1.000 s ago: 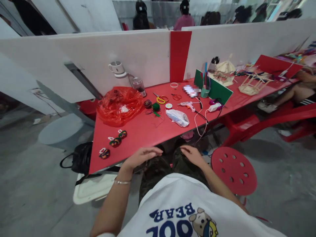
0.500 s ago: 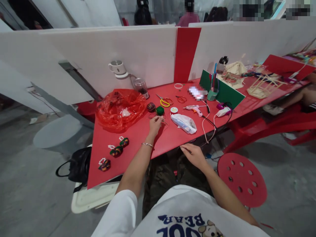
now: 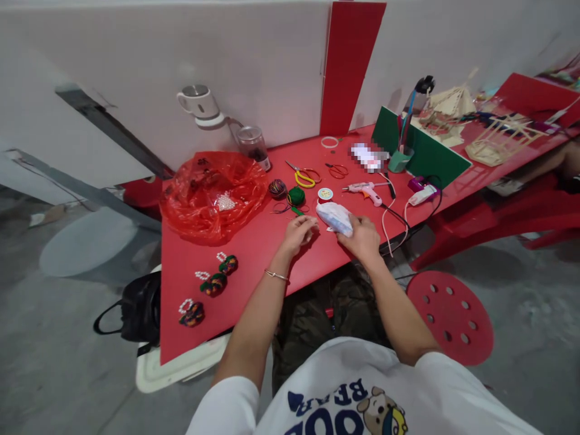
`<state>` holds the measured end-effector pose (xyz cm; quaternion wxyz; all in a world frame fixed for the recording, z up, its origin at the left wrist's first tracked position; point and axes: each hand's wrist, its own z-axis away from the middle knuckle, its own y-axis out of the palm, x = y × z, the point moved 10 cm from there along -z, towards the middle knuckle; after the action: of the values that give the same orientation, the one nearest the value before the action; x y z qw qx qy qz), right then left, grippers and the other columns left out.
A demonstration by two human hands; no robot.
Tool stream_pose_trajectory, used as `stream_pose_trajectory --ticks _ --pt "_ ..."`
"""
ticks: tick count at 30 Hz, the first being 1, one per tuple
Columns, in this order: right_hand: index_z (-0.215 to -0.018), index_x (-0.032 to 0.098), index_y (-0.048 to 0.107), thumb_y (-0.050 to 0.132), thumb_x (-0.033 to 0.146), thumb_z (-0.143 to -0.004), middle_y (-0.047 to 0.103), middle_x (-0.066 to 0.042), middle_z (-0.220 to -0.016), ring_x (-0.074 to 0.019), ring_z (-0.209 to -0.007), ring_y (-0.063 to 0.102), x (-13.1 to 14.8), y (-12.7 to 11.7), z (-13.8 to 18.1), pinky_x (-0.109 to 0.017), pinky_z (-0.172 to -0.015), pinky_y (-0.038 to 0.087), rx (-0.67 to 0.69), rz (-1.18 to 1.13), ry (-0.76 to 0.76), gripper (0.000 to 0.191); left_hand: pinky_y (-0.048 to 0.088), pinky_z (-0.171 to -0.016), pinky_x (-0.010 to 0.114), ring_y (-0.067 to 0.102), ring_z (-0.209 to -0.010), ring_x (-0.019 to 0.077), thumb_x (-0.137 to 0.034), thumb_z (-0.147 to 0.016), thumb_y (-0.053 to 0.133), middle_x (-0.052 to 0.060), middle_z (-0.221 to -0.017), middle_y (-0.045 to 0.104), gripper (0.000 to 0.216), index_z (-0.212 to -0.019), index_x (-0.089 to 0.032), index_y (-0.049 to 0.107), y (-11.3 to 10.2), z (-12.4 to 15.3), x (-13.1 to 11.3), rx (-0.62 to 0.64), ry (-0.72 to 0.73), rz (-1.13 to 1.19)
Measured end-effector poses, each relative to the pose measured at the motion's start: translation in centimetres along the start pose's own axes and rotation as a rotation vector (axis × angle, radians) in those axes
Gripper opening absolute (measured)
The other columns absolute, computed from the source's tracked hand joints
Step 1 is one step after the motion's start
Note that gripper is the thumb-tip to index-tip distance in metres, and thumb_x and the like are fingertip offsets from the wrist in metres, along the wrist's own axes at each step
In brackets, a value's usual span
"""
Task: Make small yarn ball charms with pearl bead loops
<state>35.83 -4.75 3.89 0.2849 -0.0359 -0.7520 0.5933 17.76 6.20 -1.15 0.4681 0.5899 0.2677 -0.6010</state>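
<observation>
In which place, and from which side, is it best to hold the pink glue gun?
Probably by its handle, coming from the near right side with the right hand: the pink glue gun lies on its side, handle slanting to the near right, while its tip points left, away from that approach.

Crumpled bluish-white plastic bag (image 3: 334,217), aslant in the right hand (image 3: 364,237), beside the spool (image 3: 325,194)

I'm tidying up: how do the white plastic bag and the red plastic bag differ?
The white plastic bag is small and bunched; the red plastic bag is much larger and spread wide. The right hand grasps the white plastic bag, while no hand touches the red plastic bag. Both look crumpled.
</observation>
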Motion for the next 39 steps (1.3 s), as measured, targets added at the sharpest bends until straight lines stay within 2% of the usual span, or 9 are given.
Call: stream_pose_trajectory --ticks 4,8,11,14,19,25,29,34,39 --pt "-0.124 0.018 0.071 0.074 0.042 -0.083 0.078 -0.012 -0.105 -0.0278 -0.096 0.073 -1.4 0.7 0.9 -0.036 -0.078 0.060 0.039 -0.575 0.143 0.048 0.037 -0.036 0.020 0.057 -0.042 0.0108 -0.064 -0.071 0.085 0.001 -0.062 0.067 0.056 -0.093 -0.015 0.067 2.9 1.2 1.8 0.212 -0.148 -0.072" --pt "-0.108 0.019 0.070 0.077 0.052 -0.079 0.077 -0.005 -0.085 -0.0187 -0.072 0.073 -0.7 4.7 3.0 -0.024 -0.052 0.056 0.326 -1.253 0.448 0.045 0.051 -0.043 0.024 0.067 -0.055 0.0147 -0.059 -0.071 0.089 0.004 -0.080 0.072 0.069 -0.119 -0.015 0.065 4.5 2.2 1.6 0.333 -0.152 0.023" --pt "-0.102 0.019 0.070 0.080 0.049 -0.077 0.075 -0.002 -0.080 -0.0137 -0.063 0.070 1.2 6.1 3.7 -0.022 -0.051 0.059 0.397 -1.449 0.521 0.040 0.053 -0.049 0.025 0.068 -0.060 0.0139 -0.051 -0.072 0.091 0.005 -0.090 0.073 0.066 -0.122 -0.016 0.067 5.0 2.6 0.9 0.409 -0.114 0.069" --pt "-0.098 0.018 0.069 0.077 0.056 -0.080 0.072 -0.002 -0.075 -0.0125 -0.058 0.065 1.9 6.8 3.6 -0.022 -0.050 0.059 0.371 -1.445 0.516 0.042 0.054 -0.059 0.025 0.068 -0.066 0.0124 -0.035 -0.060 0.097 0.004 -0.092 0.074 0.060 -0.110 -0.014 0.070 4.3 2.1 0.2 0.348 -0.037 0.067" --pt "-0.088 0.019 0.070 0.056 0.078 -0.088 0.070 -0.006 -0.073 -0.0189 -0.064 0.066 1.0 6.0 2.7 -0.032 -0.056 0.060 0.308 -1.117 0.316 0.060 0.046 -0.053 0.023 0.059 -0.055 0.0095 -0.030 -0.054 0.096 0.001 -0.077 0.070 0.049 -0.091 -0.013 0.070 3.0 1.6 0.9 0.251 -0.074 0.011" --pt "-0.112 0.020 0.077 0.053 0.043 -0.096 0.079 -0.013 -0.116 -0.0297 -0.107 0.073 -1.8 0.5 2.8 -0.044 -0.099 0.057 -0.101 -0.465 0.054 0.037 0.046 -0.056 0.022 0.059 -0.059 0.0110 -0.023 -0.053 0.083 0.000 -0.072 0.069 0.032 -0.081 -0.015 0.070 1.3 1.2 0.2 0.109 -0.044 -0.011" --pt "-0.110 0.019 0.078 0.050 0.035 -0.099 0.079 -0.013 -0.106 -0.0237 -0.093 0.073 -0.4 -1.1 3.6 -0.037 -0.091 0.059 -0.250 -0.514 -0.107 0.034 0.045 -0.053 0.023 0.058 -0.057 0.0121 -0.022 -0.051 0.076 -0.001 -0.068 0.066 0.029 -0.078 -0.016 0.069 0.9 1.2 0.2 0.077 -0.067 -0.021" --pt "-0.106 0.024 0.079 0.049 0.031 -0.102 0.081 -0.010 -0.100 -0.0220 -0.095 0.076 4.0 1.4 4.5 -0.035 -0.089 0.060 -0.095 -0.574 -0.410 0.032 0.042 -0.052 0.021 0.054 -0.056 0.0104 -0.023 -0.053 0.076 -0.001 -0.068 0.066 0.028 -0.079 -0.016 0.069 0.7 1.5 0.5 0.044 -0.072 -0.046" --pt "-0.107 0.023 0.079 0.051 0.034 -0.103 0.077 -0.008 -0.086 -0.0182 -0.071 0.069 2.7 2.5 4.4 -0.032 -0.071 0.059 -0.080 -0.690 -0.318 0.030 0.044 -0.053 0.023 0.058 -0.058 0.0117 -0.031 -0.058 0.083 0.002 -0.076 0.070 0.036 -0.088 -0.017 0.071 0.3 1.8 1.5 0.020 -0.122 -0.030"
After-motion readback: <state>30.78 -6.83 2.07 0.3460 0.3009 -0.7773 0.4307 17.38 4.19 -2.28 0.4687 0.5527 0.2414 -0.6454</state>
